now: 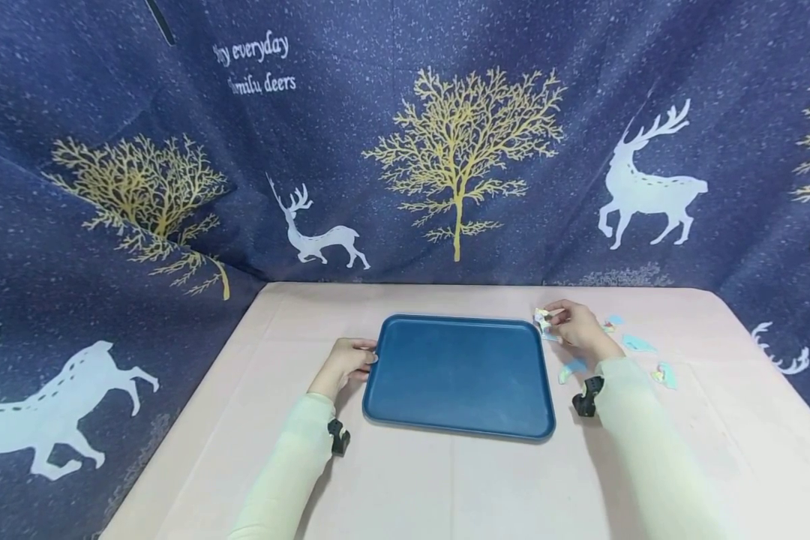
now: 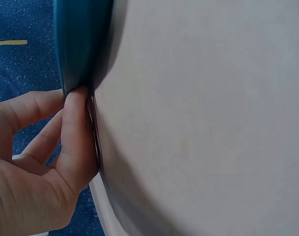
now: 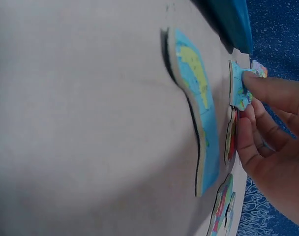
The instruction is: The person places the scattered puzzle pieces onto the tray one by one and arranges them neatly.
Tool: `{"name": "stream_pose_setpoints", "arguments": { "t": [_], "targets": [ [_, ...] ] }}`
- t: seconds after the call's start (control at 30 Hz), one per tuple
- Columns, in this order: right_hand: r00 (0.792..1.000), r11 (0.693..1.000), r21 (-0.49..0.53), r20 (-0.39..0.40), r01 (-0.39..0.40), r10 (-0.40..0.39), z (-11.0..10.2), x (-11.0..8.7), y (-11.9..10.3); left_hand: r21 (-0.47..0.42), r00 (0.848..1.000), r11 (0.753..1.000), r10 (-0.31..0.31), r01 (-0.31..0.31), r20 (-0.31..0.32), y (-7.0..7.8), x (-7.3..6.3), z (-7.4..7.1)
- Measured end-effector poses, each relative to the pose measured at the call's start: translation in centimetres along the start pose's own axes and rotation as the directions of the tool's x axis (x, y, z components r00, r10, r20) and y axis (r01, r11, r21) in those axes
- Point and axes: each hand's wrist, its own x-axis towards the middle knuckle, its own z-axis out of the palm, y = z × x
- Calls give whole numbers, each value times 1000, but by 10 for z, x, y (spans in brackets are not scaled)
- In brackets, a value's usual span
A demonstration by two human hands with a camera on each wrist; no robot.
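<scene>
White lettering point(image 1: 259, 49) is reading "everyday" and "deers" on blue cloth point(image 1: 337, 135). The left hand point(image 1: 347, 364) is pinching the tray point(image 1: 459, 375); the right hand point(image 1: 576, 328), a printed piece point(image 1: 541, 319) beside its far right corner. Only the right wrist view is revealing a curved piece point(image 3: 198, 108) with its pale edge.

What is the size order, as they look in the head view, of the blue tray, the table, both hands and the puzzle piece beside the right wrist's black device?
1. Table
2. Blue tray
3. Left hand and right hand: they look alike, so not ranked
4. Puzzle piece
</scene>
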Motion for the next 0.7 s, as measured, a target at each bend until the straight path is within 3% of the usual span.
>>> {"name": "stream_pose_setpoints", "arguments": {
  "t": [0.47,0.6,0.7],
  "targets": [
    [993,997,55,-105,59,-53,-7,-3,-4,-11,1000,1000,-10,10,21,2,-1,0],
    [993,993,119,-116,13,1,-1,-4,-16,-4,1000,1000,-16,16,19,0,-2,-1],
    [994,970,242,-99,-29,54,8,-5,-28,-5,1000,1000,-18,18,17,-1,-4,-2]
  ]
}}
